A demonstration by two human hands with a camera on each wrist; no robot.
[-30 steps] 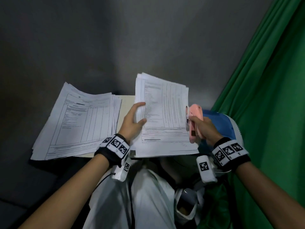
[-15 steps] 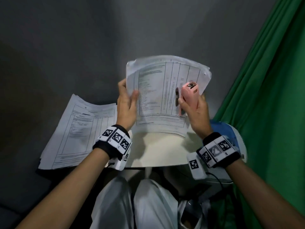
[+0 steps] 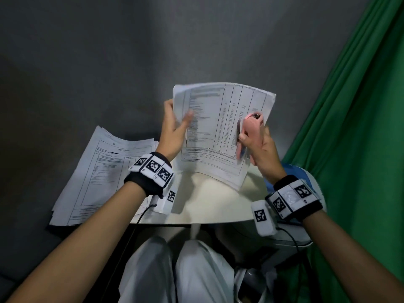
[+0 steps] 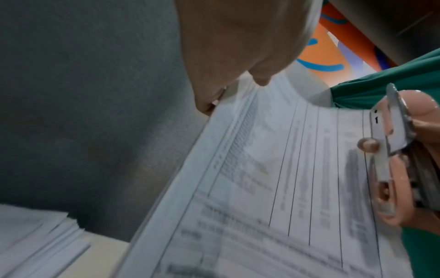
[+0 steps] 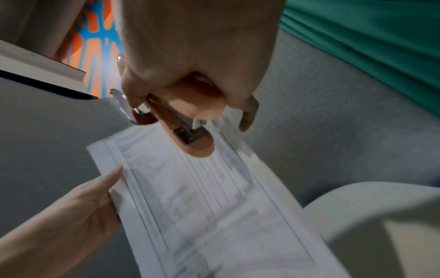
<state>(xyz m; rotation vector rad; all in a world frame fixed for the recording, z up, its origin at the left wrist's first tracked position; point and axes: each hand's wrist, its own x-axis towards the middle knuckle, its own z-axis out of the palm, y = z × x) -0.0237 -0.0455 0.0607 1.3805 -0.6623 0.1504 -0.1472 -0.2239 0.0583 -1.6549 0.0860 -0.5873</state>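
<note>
A stack of printed sheets point(image 3: 215, 127) is held up in the air above the small white table point(image 3: 218, 204). My left hand point(image 3: 175, 127) pinches its left edge, thumb on the front, fingers behind. My right hand point(image 3: 255, 143) grips a pink stapler point(image 3: 251, 127) whose mouth sits over the stack's right edge. In the left wrist view the stapler point(image 4: 390, 159) lies on the sheets point(image 4: 273, 178) at the right. In the right wrist view the stapler point(image 5: 188, 131) clamps over the paper point(image 5: 202, 197), and the left hand point(image 5: 78, 206) holds the opposite edge.
A second pile of printed sheets point(image 3: 102, 173) lies at the table's left side and overhangs it. A green curtain point(image 3: 349, 149) hangs at the right, a grey wall behind. A blue and white object point(image 3: 303, 173) sits at the table's right. My white-trousered knees point(image 3: 175, 270) are below.
Both hands have lifted the stack off the table and tilted it upright. The stapler has stayed on its right edge and gone up with it.
</note>
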